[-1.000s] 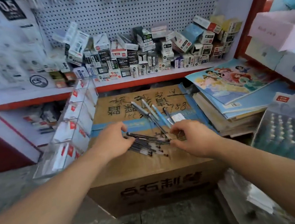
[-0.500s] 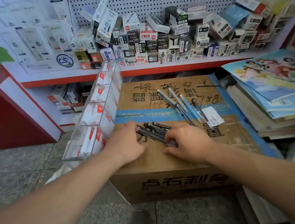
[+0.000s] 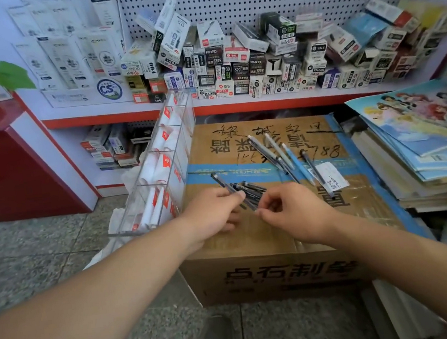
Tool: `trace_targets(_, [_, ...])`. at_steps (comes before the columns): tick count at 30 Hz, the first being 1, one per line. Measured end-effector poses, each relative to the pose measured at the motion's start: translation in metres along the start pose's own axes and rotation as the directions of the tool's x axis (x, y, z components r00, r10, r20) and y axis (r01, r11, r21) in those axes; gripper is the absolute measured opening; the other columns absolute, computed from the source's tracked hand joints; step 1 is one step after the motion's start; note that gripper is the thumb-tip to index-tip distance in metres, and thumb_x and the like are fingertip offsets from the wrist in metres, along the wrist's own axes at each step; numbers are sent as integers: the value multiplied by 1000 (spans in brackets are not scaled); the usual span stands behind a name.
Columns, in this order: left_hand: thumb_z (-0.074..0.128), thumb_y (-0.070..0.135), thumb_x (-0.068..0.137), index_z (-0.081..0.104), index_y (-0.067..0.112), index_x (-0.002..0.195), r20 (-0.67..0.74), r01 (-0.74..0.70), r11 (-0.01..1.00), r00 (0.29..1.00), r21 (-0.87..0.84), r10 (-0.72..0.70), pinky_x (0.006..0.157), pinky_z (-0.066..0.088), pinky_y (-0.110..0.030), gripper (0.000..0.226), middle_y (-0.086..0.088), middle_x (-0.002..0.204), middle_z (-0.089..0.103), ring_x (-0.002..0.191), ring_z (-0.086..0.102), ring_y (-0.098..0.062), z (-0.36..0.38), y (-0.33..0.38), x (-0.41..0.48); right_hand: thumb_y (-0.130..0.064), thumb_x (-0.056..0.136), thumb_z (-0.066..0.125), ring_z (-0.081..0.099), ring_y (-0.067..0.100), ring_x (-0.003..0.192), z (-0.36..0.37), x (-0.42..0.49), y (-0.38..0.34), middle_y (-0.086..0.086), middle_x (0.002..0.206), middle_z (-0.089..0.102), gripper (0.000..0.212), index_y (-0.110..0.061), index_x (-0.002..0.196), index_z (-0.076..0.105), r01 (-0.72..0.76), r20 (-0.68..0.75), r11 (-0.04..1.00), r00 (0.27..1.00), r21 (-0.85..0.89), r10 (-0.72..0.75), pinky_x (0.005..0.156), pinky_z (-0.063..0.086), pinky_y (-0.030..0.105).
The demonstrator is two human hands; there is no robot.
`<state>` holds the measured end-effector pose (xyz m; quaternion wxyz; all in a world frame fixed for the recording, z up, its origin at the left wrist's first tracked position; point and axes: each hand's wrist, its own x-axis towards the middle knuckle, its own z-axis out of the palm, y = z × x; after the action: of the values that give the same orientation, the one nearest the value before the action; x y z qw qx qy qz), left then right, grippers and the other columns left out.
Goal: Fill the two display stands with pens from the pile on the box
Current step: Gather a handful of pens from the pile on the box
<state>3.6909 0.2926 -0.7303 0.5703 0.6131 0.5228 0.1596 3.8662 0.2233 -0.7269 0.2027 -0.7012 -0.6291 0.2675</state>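
Fingers of your left hand (image 3: 210,212) curl round a bundle of dark pens (image 3: 249,190) above the box (image 3: 267,248), your right hand (image 3: 293,208) pinching its near end from three o'clock, stand (image 3: 162,176) at nine.

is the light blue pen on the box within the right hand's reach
Probably yes: nothing covers the light blue pen, though the right hand is busy pinching the dark pens.

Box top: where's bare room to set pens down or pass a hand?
Free: the near strip of the cardboard box, along its front edge; also the far-left corner, between the display stand and the loose pens. Crowded: the middle, where the left hand and right hand hold the dark pens, and the right, by the label.
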Motion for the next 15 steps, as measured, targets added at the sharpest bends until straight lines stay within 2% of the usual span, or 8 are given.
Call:
trace_targets(3, [60, 24, 103, 66, 12, 116, 63, 70, 969, 996, -236, -56, 91, 61, -44, 19, -9, 111, 76, 101, 75, -23, 3, 2, -3, -35, 94, 70, 63, 3, 73, 5, -8, -1, -9, 79, 69, 11, -31, 84, 70, 31, 38, 998, 999, 58, -34, 65, 52, 18])
trace_targets(6, [52, 17, 107, 60, 10, 119, 37, 96, 938, 995, -332, -89, 82, 64, -44, 16, -13, 107, 76, 95, 77, -28, 4, 5, -3, -36, 96, 67, 62, 1, 77, 4, -6, 3, -12, 82, 68, 10, -29, 90, 72, 48, -36, 998, 998, 31, -47, 66, 48, 16])
trace_targets(10, [47, 16, 108, 55, 11, 115, 4, 135, 956, 990, -259, -138, 76, 64, -43, 12, -17, 105, 73, 92, 76, -30, 3, 1, -2, -39, 95, 67, 57, 8, 89, 2, 7, 15, -12, 96, 57, 11, -29, 101, 68, 27, -75, 954, 996, -297, -52, 74, 46, 21])
trace_targets(12, [50, 11, 106, 55, 11, 108, -6, 152, 964, 988, -217, -157, 78, 64, -44, 6, -17, 103, 71, 93, 75, -31, 4, -3, -1, -40, 95, 68, 55, 10, 93, 6, 11, 20, -10, 100, 55, 14, -28, 103, 67, 2, -52, 932, 998, -363, -23, 77, 46, 23])
trace_targets(15, [51, 3, 104, 55, 9, 105, -10, 161, 964, 986, -213, -167, 82, 63, -46, 7, -18, 103, 69, 98, 73, -33, 6, -5, 1, -42, 95, 67, 57, 9, 86, 10, 16, 18, -8, 98, 59, 14, -28, 95, 65, -70, -63, 926, 997, -371, 50, 70, 48, 23])
